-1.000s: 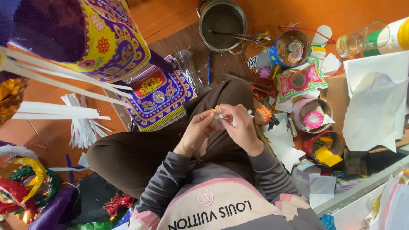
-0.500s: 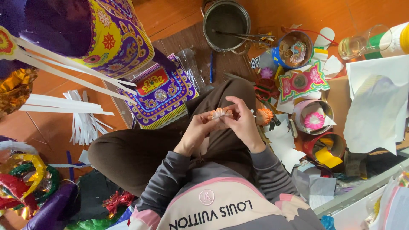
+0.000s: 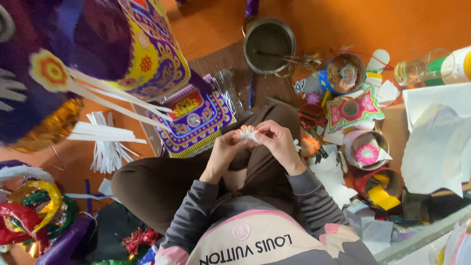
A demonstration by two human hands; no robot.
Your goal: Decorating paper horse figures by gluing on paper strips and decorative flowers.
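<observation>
I sit cross-legged on an orange floor. Both hands meet over my knee on a small orange-and-white paper flower. My left hand pinches it from the left side. My right hand pinches it from the right, fingers curled over its edge. A second orange paper flower lies just right of my right hand. A purple and yellow patterned paper panel lies on the floor in front of my knee.
A large purple and yellow paper lantern with white strips hangs at upper left. A dark metal pot stands ahead. Tins of paper flowers, a star-shaped cutout, white paper sheets and a glass crowd the right. Tinsel rings lie lower left.
The flower has turned a little between my fingers and now shows its orange petals. The hanging lantern has swung left in view. My hands stay over my knee.
</observation>
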